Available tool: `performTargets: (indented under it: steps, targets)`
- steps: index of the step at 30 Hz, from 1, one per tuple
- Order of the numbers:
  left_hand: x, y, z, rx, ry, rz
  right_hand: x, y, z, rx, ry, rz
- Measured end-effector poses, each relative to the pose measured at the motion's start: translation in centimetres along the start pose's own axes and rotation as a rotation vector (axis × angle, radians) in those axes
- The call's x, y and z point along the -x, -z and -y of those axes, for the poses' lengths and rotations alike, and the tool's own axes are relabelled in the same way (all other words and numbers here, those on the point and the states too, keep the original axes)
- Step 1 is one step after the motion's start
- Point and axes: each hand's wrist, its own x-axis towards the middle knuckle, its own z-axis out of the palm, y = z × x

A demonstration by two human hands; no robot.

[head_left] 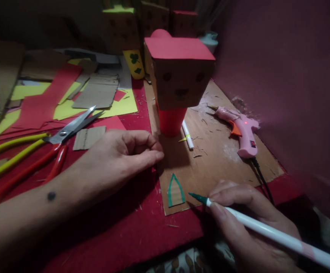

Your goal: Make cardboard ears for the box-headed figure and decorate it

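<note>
Scissors lie idle. The left hand rests on the red cloth, fingers curled, thumb meeting forefinger, apparently on nothing. The cardboard arch, green-edged, lies flat on the board. The right hand pinches the green marker, tip just beside it: outlining seems in hand, and more strokes want the arch held steady

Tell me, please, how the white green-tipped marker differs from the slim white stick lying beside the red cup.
The white green-tipped marker is held in the right hand; the slim white stick lies untouched on the brown cardboard sheet. The marker has a green tip; the stick bears a yellow band. The marker points toward a green-outlined cardboard arch; the stick lies beside the red cup. Both are white and slender.
</note>
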Motion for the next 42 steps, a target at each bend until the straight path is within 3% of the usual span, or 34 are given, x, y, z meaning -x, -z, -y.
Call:
performTargets:
  steps: [5, 10, 23, 28, 33, 42]
  targets:
    - [0.0, 0.0, 0.1, -0.147, -0.007, 0.032, 0.6, -0.5, 0.5, 0.038, -0.165, -0.139]
    - [0.0, 0.0, -0.1, -0.265, -0.013, 0.070, 0.8, -0.7, 0.6, -0.032, -0.246, -0.139]
    - [0.1, -0.2, 0.8, -0.363, -0.062, 0.146, 0.3, -0.9, 0.4, -0.037, -0.168, -0.110]
    - [0.2, -0.6, 0.7, -0.405, -0.077, 0.111, 0.2, -0.6, 0.2, -0.004, -0.119, -0.056]
    - [0.2, -0.9, 0.6, -0.453, -0.027, 0.089, 0.2, -0.7, 0.3, -0.032, -0.164, -0.077]
    - [1.2, -1.4, -0.7, -0.597, 0.047, 0.175, 0.2, -1.4, 0.0, -0.078, -0.190, -0.134]
